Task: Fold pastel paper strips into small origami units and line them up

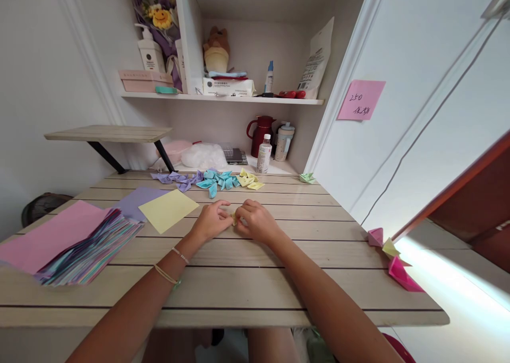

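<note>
My left hand [212, 220] and my right hand [257, 220] meet over the middle of the wooden table. Between their fingertips is a small piece of folded yellow paper [234, 220], mostly covered by the fingers. My right hand's fingers curl down over it, while my left thumb and fingers pinch its left side. Just beyond lie folded paper pieces: purple ones [181, 180], blue ones [217, 180] and yellow ones [249, 179]. To the left, a flat yellow sheet [168, 211] overlaps a purple sheet [139, 201].
A thick stack of coloured paper [91, 251] with a pink sheet on top lies at the left. Pink and yellow folded pieces [402, 275] line the right edge; a green one [307, 178] sits at the back. A bottle [264, 154] and red jug [261, 135] stand behind the table.
</note>
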`<state>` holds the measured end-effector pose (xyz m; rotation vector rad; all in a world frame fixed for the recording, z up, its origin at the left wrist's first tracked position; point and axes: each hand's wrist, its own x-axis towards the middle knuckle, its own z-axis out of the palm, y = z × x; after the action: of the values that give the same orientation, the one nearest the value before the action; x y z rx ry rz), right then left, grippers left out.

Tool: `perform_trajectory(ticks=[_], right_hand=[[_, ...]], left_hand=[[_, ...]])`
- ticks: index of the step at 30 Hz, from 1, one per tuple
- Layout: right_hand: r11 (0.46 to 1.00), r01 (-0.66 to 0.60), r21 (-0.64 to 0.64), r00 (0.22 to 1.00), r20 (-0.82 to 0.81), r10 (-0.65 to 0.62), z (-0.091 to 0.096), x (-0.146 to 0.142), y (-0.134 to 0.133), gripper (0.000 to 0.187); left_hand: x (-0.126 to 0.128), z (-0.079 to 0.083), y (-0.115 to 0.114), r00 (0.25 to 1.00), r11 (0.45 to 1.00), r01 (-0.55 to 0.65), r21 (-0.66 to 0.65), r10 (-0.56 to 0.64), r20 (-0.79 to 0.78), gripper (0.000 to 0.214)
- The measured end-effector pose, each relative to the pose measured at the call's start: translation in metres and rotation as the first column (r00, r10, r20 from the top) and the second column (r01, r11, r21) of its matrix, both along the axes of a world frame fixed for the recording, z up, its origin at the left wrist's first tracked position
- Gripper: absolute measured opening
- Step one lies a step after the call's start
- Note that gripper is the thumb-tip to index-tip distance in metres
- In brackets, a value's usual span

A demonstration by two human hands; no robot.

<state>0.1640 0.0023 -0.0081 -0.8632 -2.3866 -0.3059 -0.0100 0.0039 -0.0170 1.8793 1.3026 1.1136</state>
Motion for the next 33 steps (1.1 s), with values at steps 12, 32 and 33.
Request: perform_trajectory(ticks=[12,32,33], right_hand=[[0.991,0.050,0.128,0.989,0.129,-0.067,-0.012,-0.012,0.002,0.007],[0.982,0.191,-0.017,0.979,0.081,-0.189,-0.013,-0.013,0.003,0.016],[0.982,0.188,-0.020,0.978,0.101,-0.185,-0.013,-0.014,0.003,0.017]], left_hand=[[0.001,-0.001,-0.001,0.982,0.994,-0.083,0.077,0.095,-0.166,0.047],[0.002,-0.006,0.000,0.998,0.997,-0.048,0.055,0.050,-0.048,0.047],[0.002,-0.006,0.000,0.997,0.997,-0.045,0.060,0.048,-0.053,0.047]])
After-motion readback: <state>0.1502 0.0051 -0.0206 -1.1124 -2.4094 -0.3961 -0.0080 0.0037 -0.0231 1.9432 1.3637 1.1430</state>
